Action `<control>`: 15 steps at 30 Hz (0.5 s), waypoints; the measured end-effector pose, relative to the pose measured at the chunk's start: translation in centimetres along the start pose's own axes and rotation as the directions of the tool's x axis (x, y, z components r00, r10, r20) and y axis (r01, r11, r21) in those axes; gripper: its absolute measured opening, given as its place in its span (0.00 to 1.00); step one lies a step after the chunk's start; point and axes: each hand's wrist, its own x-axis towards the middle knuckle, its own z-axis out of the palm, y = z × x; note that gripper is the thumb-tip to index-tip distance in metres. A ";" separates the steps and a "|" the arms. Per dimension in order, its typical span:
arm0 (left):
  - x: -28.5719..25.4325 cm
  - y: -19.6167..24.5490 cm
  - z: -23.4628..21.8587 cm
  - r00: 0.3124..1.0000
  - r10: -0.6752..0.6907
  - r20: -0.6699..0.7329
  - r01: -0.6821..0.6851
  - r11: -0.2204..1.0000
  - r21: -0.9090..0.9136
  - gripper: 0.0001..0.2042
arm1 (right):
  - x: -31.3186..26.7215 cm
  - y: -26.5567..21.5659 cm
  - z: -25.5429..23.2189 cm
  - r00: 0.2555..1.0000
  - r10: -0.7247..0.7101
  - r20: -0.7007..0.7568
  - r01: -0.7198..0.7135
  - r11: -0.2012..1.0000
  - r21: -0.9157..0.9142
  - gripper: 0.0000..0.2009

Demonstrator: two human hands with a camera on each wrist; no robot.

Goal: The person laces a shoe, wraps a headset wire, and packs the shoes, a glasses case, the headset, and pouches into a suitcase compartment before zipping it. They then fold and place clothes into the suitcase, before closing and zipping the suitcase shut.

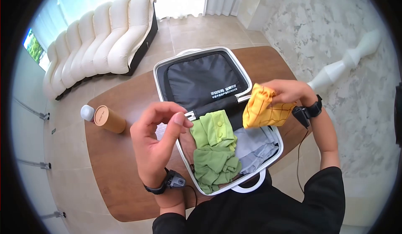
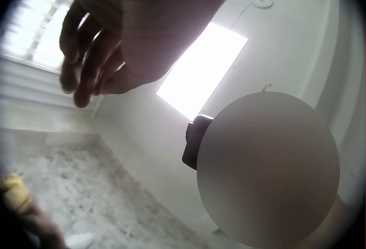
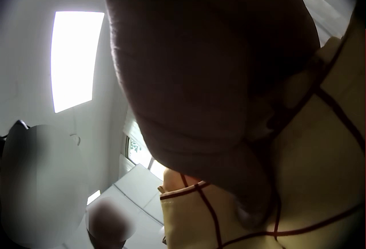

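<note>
My right hand [image 1: 289,91] grips a folded yellow garment [image 1: 261,110] with dark grid lines, raised over the right side of an open suitcase [image 1: 281,144]. In the right wrist view the thumb lies across the yellow cloth [image 3: 246,234]. My left hand [image 1: 157,137] hovers by the suitcase's left edge, its fingers loosely bent and nothing in them; the left wrist view shows the fingers [image 2: 86,83] hanging relaxed. Inside the suitcase lie a lime-green buttoned garment [image 1: 213,129], a darker green garment [image 1: 213,167] and light grey-blue clothing [image 1: 255,146].
The suitcase's lid [image 1: 201,77], with a black lining, leans back on the far side of the brown wooden table [image 1: 121,183]. A cardboard cylinder [image 1: 109,118] and a white-capped container [image 1: 87,113] stand at the left. Beyond the table is a cream sofa [image 1: 100,37].
</note>
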 end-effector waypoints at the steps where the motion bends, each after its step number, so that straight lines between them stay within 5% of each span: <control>1: 0.1 0.1 0.0 1.000 -0.015 -0.014 0.015 1.000 -0.007 0.04 | 0.6 0.0 0.3 0.998 0.041 0.055 -0.038 0.998 -0.043 0.24; 6: 0.2 -0.1 0.2 0.999 -0.033 -0.018 0.033 0.999 0.001 0.04 | 5.1 -0.4 2.7 0.985 -0.019 0.170 0.047 0.985 -0.166 0.23; 9: 0.2 -0.2 0.0 0.999 -0.041 -0.005 0.041 0.999 0.031 0.04 | 8.7 1.1 4.7 0.962 0.074 0.262 -0.012 0.973 -0.232 0.24; 11: 0.3 -0.3 -0.1 0.999 -0.041 -0.001 0.041 0.998 0.042 0.04 | 9.4 0.8 5.8 0.962 0.229 0.149 -0.143 0.887 -0.439 0.21; 12: 0.3 -0.3 0.0 0.999 -0.042 0.002 0.042 0.998 0.055 0.04 | 9.4 0.9 6.6 0.961 0.229 0.155 -0.141 0.887 -0.439 0.21; 15: 0.5 -0.5 -0.1 0.999 -0.050 0.004 0.050 0.997 0.063 0.04 | 9.0 2.2 9.9 0.965 0.225 -0.133 -0.255 0.702 -0.664 0.15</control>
